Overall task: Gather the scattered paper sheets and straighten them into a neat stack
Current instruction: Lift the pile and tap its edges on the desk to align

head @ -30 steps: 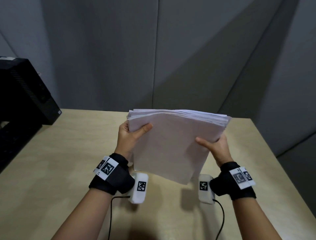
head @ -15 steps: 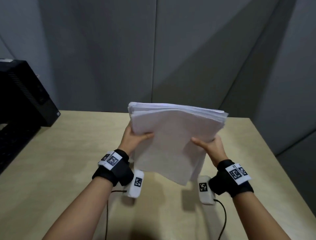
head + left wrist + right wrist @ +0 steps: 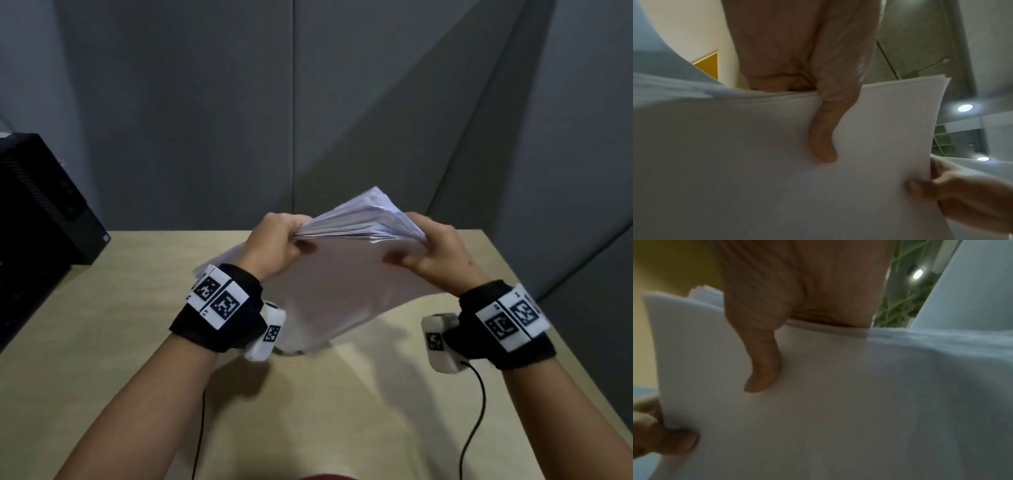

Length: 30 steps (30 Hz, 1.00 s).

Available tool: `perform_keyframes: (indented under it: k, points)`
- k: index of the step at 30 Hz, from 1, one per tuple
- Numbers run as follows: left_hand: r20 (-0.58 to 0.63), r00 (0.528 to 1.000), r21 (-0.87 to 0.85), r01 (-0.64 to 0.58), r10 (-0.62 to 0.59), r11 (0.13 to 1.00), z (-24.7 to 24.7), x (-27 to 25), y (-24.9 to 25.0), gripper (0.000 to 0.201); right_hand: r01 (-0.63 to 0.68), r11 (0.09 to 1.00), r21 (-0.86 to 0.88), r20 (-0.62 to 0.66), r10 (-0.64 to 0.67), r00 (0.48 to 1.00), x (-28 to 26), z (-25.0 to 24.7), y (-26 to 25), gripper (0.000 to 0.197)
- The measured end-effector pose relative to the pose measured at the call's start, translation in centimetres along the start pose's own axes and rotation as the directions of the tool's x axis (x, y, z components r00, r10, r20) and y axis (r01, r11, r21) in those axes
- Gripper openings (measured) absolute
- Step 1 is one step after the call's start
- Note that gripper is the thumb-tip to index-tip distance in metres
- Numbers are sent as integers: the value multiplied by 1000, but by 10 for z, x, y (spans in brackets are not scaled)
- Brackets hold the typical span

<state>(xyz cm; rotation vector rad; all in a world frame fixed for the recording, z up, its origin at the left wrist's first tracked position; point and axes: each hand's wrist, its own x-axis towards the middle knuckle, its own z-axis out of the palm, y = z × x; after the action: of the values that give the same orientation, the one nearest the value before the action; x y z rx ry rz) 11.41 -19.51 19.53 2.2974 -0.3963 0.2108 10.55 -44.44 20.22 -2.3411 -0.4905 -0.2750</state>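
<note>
A thick stack of white paper sheets is held above the wooden table, tilted so one corner points down near the tabletop. My left hand grips its upper left edge, thumb on the near face. My right hand grips the upper right edge the same way. The top edges fan out unevenly. In the left wrist view the stack fills the frame under my left thumb. The right wrist view shows the stack under my right thumb.
A black computer case stands at the table's far left. Grey partition walls close off the back and right. Two thin black cables trail from the wrist cameras over the near tabletop.
Both hands have turned the stack and tipped it, so the top edges now fan toward the back and a lower corner drops close to the table. The grips shifted to the stack's upper edge.
</note>
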Motion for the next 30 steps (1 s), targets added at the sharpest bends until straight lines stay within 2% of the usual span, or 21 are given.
perform_keyframes:
  k: [1, 3, 5, 7, 8, 10, 11, 13, 14, 15, 17, 18, 19, 21, 23, 24, 27, 29, 30]
  points:
    - [18, 1000, 23, -2, 2, 1000, -2, -1, 2, 14, -15, 994, 111, -1, 16, 1000, -2, 3, 2, 41]
    - [37, 999, 18, 14, -14, 1000, -8, -7, 2, 14, -4, 977, 215, -10, 6, 1000, -7, 10, 3, 19]
    - [30, 998, 31, 45, -46, 999, -14, -15, -6, 15, 8, 957, 290, -11, -5, 1000, -11, 16, 5, 15]
    - [21, 985, 188, 165, -172, 968, -25, -27, -26, 28, -45, 947, 319, -23, 56, 998, -16, 21, 14, 24]
    - [17, 961, 307, 256, -274, 917, -30, -35, -41, 34, -94, 936, 338, -26, 109, 994, -20, 23, 21, 24]
    - [-13, 862, 419, 465, -507, 780, -42, -58, -76, 41, -194, 882, 429, -8, 218, 976, -32, 22, 37, 18]
    - [-41, 805, 374, 561, -592, 738, -46, -70, -95, 42, -236, 836, 496, 6, 269, 963, -38, 21, 46, 28]
    - [-120, 742, 67, 669, -660, 740, -46, -86, -119, 41, -316, 749, 582, 30, 369, 929, -48, 19, 59, 43]
    - [-114, 721, -138, 670, -683, 730, -41, -92, -122, 46, -341, 709, 618, 36, 408, 912, -51, 18, 62, 48]
    - [-43, 715, -320, 652, -698, 687, -34, -95, -117, 59, -355, 671, 651, 41, 436, 899, -53, 19, 67, 48]
    - [158, 758, -580, 590, -632, 562, -13, -98, -104, 88, -348, 617, 706, 40, 455, 890, -53, 25, 71, 28]
    - [189, 784, -668, 544, -591, 508, -3, -96, -98, 95, -344, 601, 721, 42, 457, 888, -53, 28, 69, 15]
    - [169, 808, -740, 482, -564, 469, 6, -93, -93, 92, -344, 597, 725, 33, 469, 883, -52, 31, 69, 9]
    - [31, 816, -794, 371, -577, 481, 17, -83, -85, 64, -337, 611, 716, -11, 493, 870, -50, 37, 68, 13]
    - [-141, 783, -796, 275, -606, 540, 20, -72, -69, 30, -303, 634, 711, -89, 509, 856, -47, 39, 67, 27]
    - [-213, 767, -788, 231, -605, 570, 19, -67, -60, 23, -275, 641, 716, -129, 509, 851, -46, 41, 66, 32]
    - [-409, 748, -696, 114, -522, 709, 18, -56, -35, 23, -175, 672, 719, -252, 488, 836, -44, 45, 60, 28]
    - [-448, 760, -662, 72, -471, 746, 19, -57, -31, 23, -107, 666, 738, -317, 482, 817, -47, 48, 59, 35]
    - [-435, 775, -643, 90, -459, 761, 21, -62, -34, 26, -93, 661, 745, -336, 492, 803, -50, 50, 59, 39]
